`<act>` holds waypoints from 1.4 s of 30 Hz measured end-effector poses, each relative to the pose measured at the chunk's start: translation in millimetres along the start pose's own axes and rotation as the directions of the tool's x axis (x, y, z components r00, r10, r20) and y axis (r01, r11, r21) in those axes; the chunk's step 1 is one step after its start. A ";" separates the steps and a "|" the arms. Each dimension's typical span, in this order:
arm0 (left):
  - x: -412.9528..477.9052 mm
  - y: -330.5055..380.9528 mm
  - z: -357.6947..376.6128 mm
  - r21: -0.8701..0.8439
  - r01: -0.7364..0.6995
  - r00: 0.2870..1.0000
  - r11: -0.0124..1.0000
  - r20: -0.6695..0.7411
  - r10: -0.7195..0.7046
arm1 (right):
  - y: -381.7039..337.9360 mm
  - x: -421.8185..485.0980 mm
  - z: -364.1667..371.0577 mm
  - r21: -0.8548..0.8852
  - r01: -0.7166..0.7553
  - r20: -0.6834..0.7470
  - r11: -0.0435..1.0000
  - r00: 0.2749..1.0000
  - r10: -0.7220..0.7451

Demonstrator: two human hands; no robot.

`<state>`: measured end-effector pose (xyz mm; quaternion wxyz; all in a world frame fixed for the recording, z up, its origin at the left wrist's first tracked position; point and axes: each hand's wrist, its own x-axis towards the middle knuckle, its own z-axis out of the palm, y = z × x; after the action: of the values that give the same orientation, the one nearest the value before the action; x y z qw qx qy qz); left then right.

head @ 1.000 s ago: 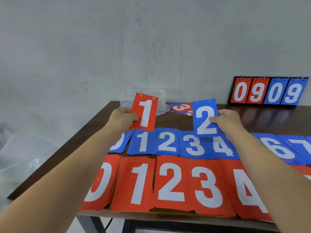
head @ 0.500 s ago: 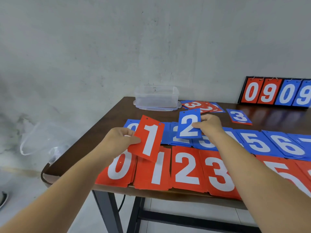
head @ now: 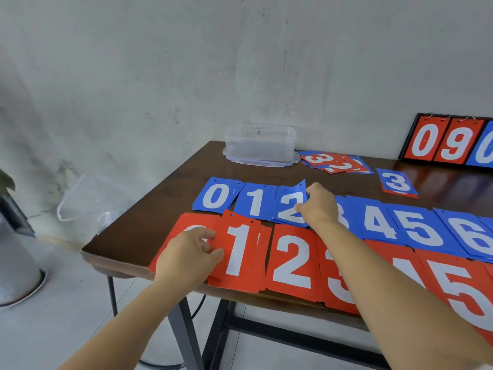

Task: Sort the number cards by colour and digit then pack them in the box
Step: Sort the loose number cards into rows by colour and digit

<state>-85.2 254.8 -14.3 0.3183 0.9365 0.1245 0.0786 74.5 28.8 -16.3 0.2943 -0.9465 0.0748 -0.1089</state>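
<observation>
The left hand (head: 192, 252) pinches the left edge of a red 1 card (head: 240, 252), thumb on top and fingers curled beneath. The card lies slightly askew on the red 1 pile in the near row, at the left end of the bench (head: 149, 225). That hand also covers most of the red 0 pile (head: 176, 236) just to the left.

The right hand (head: 318, 206) pinches the right edge of a blue 2 card (head: 289, 206), and the card's far right corner curls upward. This card sits on the blue 2 pile in the far row, between the blue 1 pile (head: 256, 201) and the blue 3 pile, which the hand mostly hides. The blue 0 pile (head: 216, 196) begins that row on the left, and blue 4, 5 and 6 follow to the right. The near row continues rightwards with the red 2 pile (head: 292, 263), then red 3, 4 and 5, partly crossed by the right forearm.

At the far edge of the bench stands a clear plastic box (head: 260, 145), open on top. Just to its right lies a loose heap of mixed cards (head: 336, 162), and further right a lone blue 3 card (head: 397, 182) rests apart from the rows. A scoreboard (head: 448, 142) leans against the wall at the far right.
</observation>
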 end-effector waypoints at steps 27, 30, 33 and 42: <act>47.9 111.0 48.8 0.211 -0.404 0.910 0.890 -0.010 0.415 | 60.9 -20.2 -66.6 0.015 -0.069 -0.141 0.998 0.987 0.070; 59.2 130.4 61.3 0.194 -0.434 0.898 0.880 0.007 0.441 | 80.1 -11.3 -80.9 0.001 -0.097 -0.147 0.995 0.985 0.096; 76.3 146.8 72.3 0.192 -0.429 0.901 0.883 0.014 0.434 | 101.1 3.3 -97.7 -0.032 -0.121 -0.155 0.992 0.981 0.114; 149.2 191.0 110.9 0.198 -0.327 0.945 0.924 0.046 0.324 | 161.6 92.2 -134.1 -0.137 -0.215 -0.127 0.967 0.972 0.198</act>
<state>117.7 86.7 26.4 0.2045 0.9721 -0.0271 0.1114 117.4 -194.5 13.6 0.2272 -0.9455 0.1974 -0.1244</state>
